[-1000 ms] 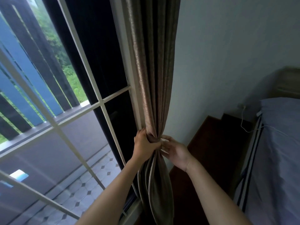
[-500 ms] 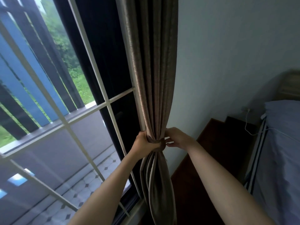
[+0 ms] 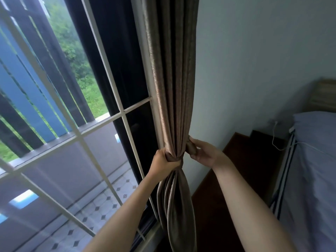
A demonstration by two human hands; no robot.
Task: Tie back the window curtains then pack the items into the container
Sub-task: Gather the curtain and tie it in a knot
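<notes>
The left hand (image 3: pixel 163 161) is clutching the gathered curtain (image 3: pixel 172 88); right of it, the right hand (image 3: pixel 203 151) is pinching the tie-back band (image 3: pixel 191 148).

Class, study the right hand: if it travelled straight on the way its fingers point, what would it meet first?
The gathered curtain. The right hand points left, gripping fabric at the bundle's edge, so contact would be immediate; the left hand lies just beyond, though depth is unclear.

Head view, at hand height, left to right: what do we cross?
window bars → left hand → curtain → right hand → dark cabinet → bed
</notes>
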